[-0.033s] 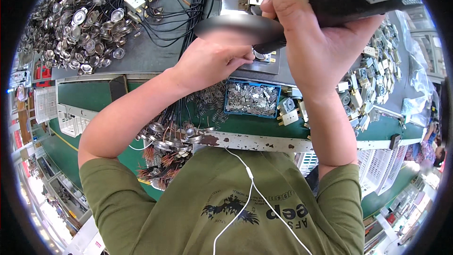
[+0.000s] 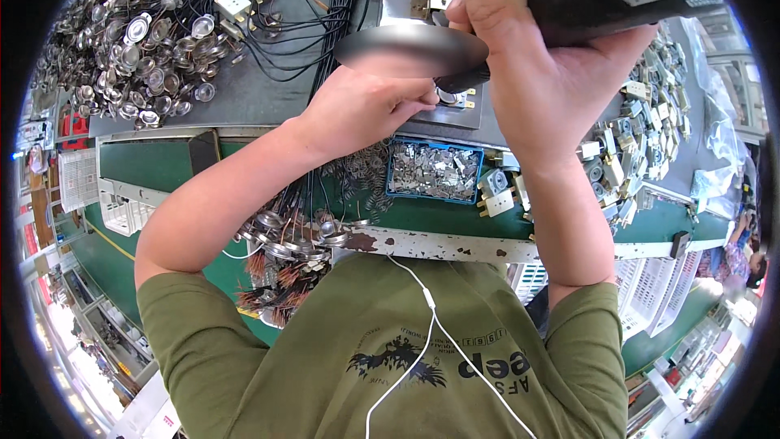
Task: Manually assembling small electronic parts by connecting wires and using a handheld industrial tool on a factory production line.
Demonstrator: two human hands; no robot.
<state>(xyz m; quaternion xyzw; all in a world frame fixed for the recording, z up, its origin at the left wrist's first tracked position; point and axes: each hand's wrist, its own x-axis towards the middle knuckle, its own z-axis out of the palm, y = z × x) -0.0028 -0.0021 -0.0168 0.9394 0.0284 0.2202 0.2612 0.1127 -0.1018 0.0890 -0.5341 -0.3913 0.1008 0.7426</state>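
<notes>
My right hand is wrapped round a black power tool with a pale label and a vented end. The tool's dark front end points down toward a small part with a round metal face and brass tabs, on a grey metal plate. Right beside that part, my left hand is closed, its thumb and fingertips pinched together. A blurred dark oval covers the back of its fingers, so what they grip is hidden. Behind it, a white block with a metal bracket shows.
Wired round metal sensor caps are heaped at the left. A blue tray of small metal pieces lies near me, beside loose springs. White connector blocks pile up at the right. More wired caps sit at the table edge.
My right hand and the power tool have shifted very slightly to the left. My left hand stays where it was.
</notes>
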